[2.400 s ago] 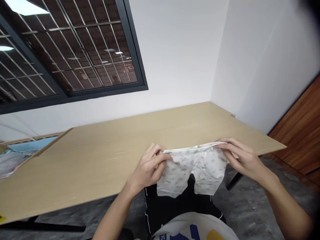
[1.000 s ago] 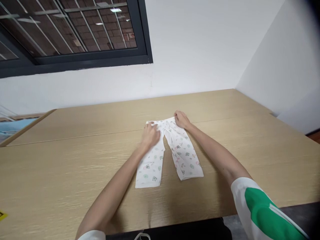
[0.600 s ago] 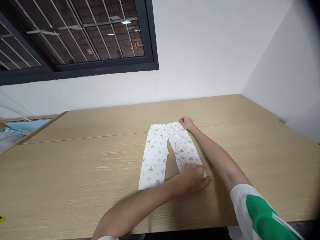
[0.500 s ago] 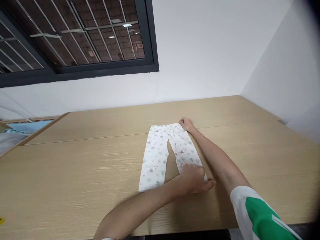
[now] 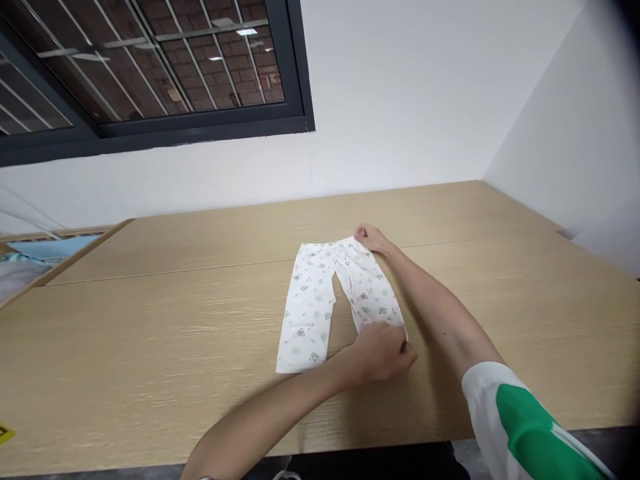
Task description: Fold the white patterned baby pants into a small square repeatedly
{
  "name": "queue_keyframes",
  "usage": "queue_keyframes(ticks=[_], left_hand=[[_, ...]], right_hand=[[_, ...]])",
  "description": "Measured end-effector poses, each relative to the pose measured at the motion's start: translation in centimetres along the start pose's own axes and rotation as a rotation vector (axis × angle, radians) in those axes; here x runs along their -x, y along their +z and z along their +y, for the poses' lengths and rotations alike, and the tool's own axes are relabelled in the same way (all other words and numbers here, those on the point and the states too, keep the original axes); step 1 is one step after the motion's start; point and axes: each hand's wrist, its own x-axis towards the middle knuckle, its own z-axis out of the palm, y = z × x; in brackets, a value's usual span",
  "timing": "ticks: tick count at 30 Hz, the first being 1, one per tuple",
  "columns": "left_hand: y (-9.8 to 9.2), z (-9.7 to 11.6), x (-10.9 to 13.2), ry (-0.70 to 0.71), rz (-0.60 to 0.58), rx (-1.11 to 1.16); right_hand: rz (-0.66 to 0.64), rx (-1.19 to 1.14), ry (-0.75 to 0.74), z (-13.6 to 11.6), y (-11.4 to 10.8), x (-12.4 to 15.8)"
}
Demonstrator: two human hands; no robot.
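Small white baby pants (image 5: 313,303) with a pale printed pattern lie flat on the wooden table (image 5: 150,333), waistband toward the wall and legs pointing at me. My left hand (image 5: 383,350) reaches across and pinches the hem of the right-side leg, fingers closed on the cloth. My right hand (image 5: 369,237) grips the right corner of the waistband, fingers curled on it. The other leg lies untouched.
A dark-framed window (image 5: 150,73) with bars sits high on the white wall. At the far left edge lies a wooden-framed tray or board (image 5: 45,250) with blue and grey cloth on it. A yellow sticker (image 5: 5,435) marks the table's near left.
The pants went from held in the air over my lap to flat on the table. My left hand moved from the waistband down to the right leg's hem and closed on it.
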Motion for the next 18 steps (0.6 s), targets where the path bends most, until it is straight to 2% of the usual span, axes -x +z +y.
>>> queue_keyframes(ticks=[4, 8, 12, 18], left_hand=[[-2.0, -0.8, 3.1, -0.017, 0.051, 0.258], [-3.5, -1.9, 6.8, -0.103, 0.098, 0.559], [-3.6, -3.4, 10.6, -0.199, 0.213, 0.678], [-1.4, -6.8, 15.9, -0.402, 0.466, 0.450]], right_hand=[[-0.028, -0.043, -0.007, -1.9, -1.0, -0.8], [0.014, -0.049, -0.033, -4.9, -0.5, -2.3], [0.060, -0.005, -0.040, -8.3, 2.1, -3.6], [0.067, 0.010, -0.022, -11.9, 8.2, -4.0]])
